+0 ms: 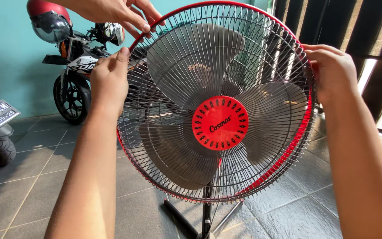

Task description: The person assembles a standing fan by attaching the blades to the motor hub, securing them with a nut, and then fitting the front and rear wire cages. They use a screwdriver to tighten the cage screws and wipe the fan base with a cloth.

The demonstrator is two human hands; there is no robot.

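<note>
A grey tiled floor [32,186] and teal wall lie behind. The left hand [109,82] clasps the fan grille [226,66] at its left rim, the right hand [332,73] grips the right rim; another person's hand [120,13] pinches the top. Even pressure on both sides would seem wise. The standing fan has a red rim, red hub [219,123] and grey blades [177,150].

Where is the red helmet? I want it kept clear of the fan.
In the head view the red helmet sits top left, on the parked motorbike by the teal wall, behind the left hand.
</note>
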